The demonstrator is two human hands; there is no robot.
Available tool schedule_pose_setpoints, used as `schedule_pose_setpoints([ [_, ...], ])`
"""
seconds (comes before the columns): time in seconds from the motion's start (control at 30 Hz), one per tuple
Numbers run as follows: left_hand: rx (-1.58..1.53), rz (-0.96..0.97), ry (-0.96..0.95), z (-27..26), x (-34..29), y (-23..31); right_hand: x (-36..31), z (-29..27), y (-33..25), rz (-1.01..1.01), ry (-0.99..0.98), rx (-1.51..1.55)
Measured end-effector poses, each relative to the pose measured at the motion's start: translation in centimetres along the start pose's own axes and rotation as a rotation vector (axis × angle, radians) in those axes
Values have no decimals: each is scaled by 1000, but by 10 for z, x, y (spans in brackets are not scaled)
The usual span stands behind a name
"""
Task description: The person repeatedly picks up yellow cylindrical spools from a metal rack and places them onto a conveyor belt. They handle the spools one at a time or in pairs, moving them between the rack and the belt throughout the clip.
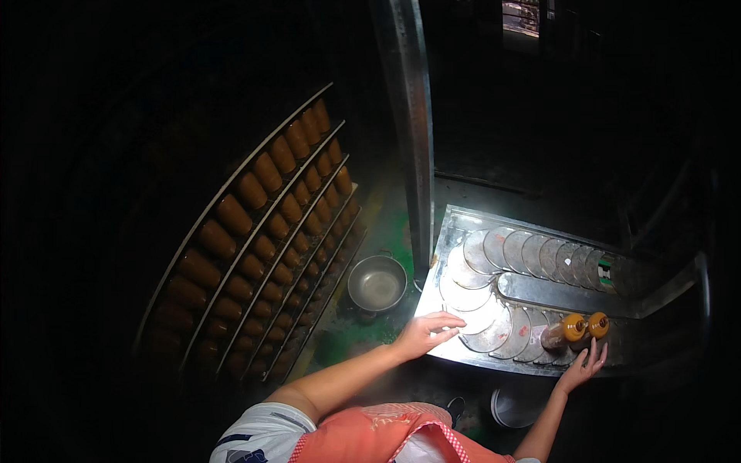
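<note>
My left hand (pixel 430 336) is open at the near left corner of a metal conveyor (pixel 478 355), its fingers stretched toward the brightly lit plates and holding nothing. Overlapping crescent-edged plates (pixel 494 328) run in a U-shaped track. Two jars with yellow-orange lids stand side by side on the near run: a left jar (pixel 556 336) and a right jar (pixel 598 325). My right hand (pixel 583 370) is at the near side of the right jar. Its fingers are spread and reach up against or very close to that jar; contact is hard to make out.
A tall rack (pixel 255 247) at the left holds rows of brown-orange jars. A metal basin (pixel 377 283) sits on the green floor between rack and conveyor. A steel post (pixel 413 139) rises at the conveyor's far left corner. A pale bucket (pixel 513 409) stands below the near edge.
</note>
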State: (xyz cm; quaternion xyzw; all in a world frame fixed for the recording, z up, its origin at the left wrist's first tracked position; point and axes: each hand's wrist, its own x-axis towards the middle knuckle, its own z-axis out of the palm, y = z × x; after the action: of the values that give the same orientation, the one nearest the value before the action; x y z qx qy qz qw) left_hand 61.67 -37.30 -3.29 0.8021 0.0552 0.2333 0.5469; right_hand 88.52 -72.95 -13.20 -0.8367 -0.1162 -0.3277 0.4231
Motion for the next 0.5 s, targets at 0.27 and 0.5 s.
schedule_pose_setpoints([
  [0.27, 69, -77, 631, -384, -178, 62, -144, 125, -355, -342, -500, 802],
  [0.5, 739, -266, 1064, -676, -233, 123, -108, 249, -708, -878, -781, 1021],
])
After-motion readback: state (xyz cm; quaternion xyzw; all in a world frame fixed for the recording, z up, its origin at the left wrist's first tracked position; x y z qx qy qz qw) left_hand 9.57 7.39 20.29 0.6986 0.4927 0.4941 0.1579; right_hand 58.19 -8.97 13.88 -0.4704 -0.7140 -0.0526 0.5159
